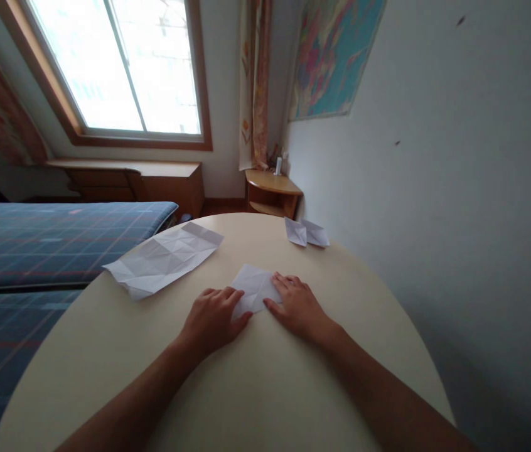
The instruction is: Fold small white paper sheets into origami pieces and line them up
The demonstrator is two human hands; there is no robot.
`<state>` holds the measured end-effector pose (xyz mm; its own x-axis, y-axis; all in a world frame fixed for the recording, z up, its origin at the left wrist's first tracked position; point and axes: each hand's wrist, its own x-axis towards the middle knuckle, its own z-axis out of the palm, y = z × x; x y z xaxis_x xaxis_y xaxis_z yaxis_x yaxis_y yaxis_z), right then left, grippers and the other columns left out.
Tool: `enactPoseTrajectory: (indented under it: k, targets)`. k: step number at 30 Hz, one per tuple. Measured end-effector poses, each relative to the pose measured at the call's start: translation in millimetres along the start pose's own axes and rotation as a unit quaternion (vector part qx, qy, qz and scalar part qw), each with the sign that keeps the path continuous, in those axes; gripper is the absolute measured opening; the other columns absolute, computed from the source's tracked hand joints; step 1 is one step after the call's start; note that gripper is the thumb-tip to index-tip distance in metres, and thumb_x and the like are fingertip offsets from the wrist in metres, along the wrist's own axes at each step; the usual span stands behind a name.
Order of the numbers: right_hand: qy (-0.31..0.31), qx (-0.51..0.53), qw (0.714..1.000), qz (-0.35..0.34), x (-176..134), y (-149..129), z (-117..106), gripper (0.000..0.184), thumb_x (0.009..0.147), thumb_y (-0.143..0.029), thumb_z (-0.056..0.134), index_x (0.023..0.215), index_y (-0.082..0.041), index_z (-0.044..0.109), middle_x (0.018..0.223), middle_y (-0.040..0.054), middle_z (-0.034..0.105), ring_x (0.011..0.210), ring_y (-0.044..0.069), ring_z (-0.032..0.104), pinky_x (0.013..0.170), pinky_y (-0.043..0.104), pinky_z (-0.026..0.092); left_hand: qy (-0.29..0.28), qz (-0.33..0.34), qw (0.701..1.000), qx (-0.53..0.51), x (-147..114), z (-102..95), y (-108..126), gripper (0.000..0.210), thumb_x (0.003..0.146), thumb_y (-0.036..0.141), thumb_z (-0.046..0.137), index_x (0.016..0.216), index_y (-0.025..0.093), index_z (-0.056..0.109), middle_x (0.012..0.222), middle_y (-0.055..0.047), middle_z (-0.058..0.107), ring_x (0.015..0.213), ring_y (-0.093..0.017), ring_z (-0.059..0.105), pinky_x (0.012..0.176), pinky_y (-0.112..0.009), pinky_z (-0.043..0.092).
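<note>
A small folded sheet of white paper (pixel 255 285) lies on the table between my two hands, with crease lines across its face. My left hand (pixel 213 317) holds it at the left edge, the fingers curled and the thumb along the near edge. On the opposite side, my right hand (pixel 299 307) presses its fingers on the right edge, thumb at the near corner. Both hands keep the paper against the tabletop; parts of its sides are hidden under the fingers.
The round cream table (pixel 256 389) carries a large creased white sheet (pixel 166 257) at the back left and a folded paper piece (pixel 307 232) at the back right. A bed with a blue plaid cover (pixel 58 242) adjoins on the left; a white wall (pixel 458 207) stands right.
</note>
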<state>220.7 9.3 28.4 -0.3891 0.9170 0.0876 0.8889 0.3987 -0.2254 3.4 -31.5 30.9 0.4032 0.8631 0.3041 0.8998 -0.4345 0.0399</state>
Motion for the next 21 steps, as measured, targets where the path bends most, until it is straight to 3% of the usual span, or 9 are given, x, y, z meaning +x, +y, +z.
enactPoseTrajectory:
  k: [3,10,14,21]
  targets:
    - [-0.009,0.001,1.0,-0.009,-0.2,0.8,0.0,0.071,0.092,-0.054,0.049,0.148,-0.011,0.043,0.154,0.0159,0.04,0.14,0.031,0.037,0.113,0.047,0.029,-0.002,0.001,1.0,-0.021,-0.4,0.6,-1.6,0.034,0.088,0.047,0.06,0.11,0.022,0.064,0.112,-0.009,0.07,0.097,-0.027,0.068,0.091,-0.042,0.05]
    - [-0.009,0.007,1.0,-0.024,-1.9,-0.3,0.5,0.082,0.088,-0.063,0.05,0.149,-0.009,0.04,0.155,0.018,0.037,0.144,0.031,0.033,0.115,0.046,0.027,-0.012,-0.007,0.999,-0.033,2.4,2.0,-6.3,0.019,0.093,0.032,0.054,0.103,0.021,0.066,0.116,-0.009,0.07,0.098,-0.026,0.069,0.089,-0.041,0.052]
    - [-0.004,0.009,1.0,-0.023,-0.7,0.0,0.2,0.075,0.09,-0.06,0.051,0.147,-0.012,0.044,0.154,0.0164,0.04,0.142,0.031,0.035,0.114,0.047,0.029,-0.018,-0.017,0.999,-0.021,3.0,0.8,-8.0,0.021,0.097,0.03,0.047,0.1,0.02,0.065,0.108,-0.008,0.072,0.095,-0.025,0.07,0.088,-0.04,0.052]
    - [0.015,0.007,1.0,-0.018,1.5,-0.2,2.8,0.056,0.094,-0.039,0.05,0.142,-0.009,0.05,0.148,0.0153,0.049,0.136,0.029,0.042,0.111,0.042,0.033,-0.025,-0.049,0.998,0.003,2.8,0.9,-8.8,0.028,0.099,0.034,0.041,0.094,0.021,0.066,0.096,-0.007,0.07,0.082,-0.022,0.069,0.076,-0.034,0.051]
